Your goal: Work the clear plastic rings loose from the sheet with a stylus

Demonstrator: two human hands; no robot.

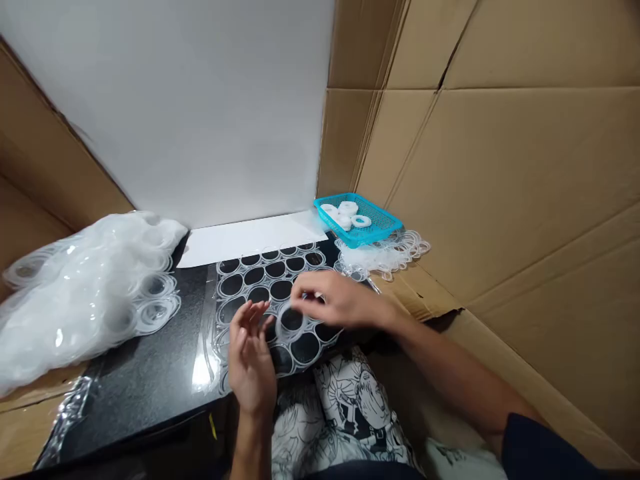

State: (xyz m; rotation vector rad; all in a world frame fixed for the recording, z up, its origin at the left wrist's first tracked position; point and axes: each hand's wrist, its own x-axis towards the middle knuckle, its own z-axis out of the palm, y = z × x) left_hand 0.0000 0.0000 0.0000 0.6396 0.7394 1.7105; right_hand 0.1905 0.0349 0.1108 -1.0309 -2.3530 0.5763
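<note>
Patterned trousers (pixel 355 400): nearest. Surface (pixel 165 373): dark, glossy. Left hand (pixel 253 367): open, fingers loosely curled. Right hand (pixel 340 299): pinching one blurred clear ring (pixel 281 328), over rows of rings (pixel 243 281). Handling: best gripped lightly by the rim, lifted free of close neighbours. Surroundings: cardboard wall (pixel 540 200), right, likely cramping reach; cloudy ring heap (pixel 95 287), left; blue basket (pixel 357 241), far right; smaller loose rings (pixel 387 260) before it.

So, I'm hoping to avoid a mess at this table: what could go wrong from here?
The right hand might let the clear ring slip. The left hand, close to the rows of laid rings, could nudge some out of line. The blue basket might spill its white rings if bumped.
</note>
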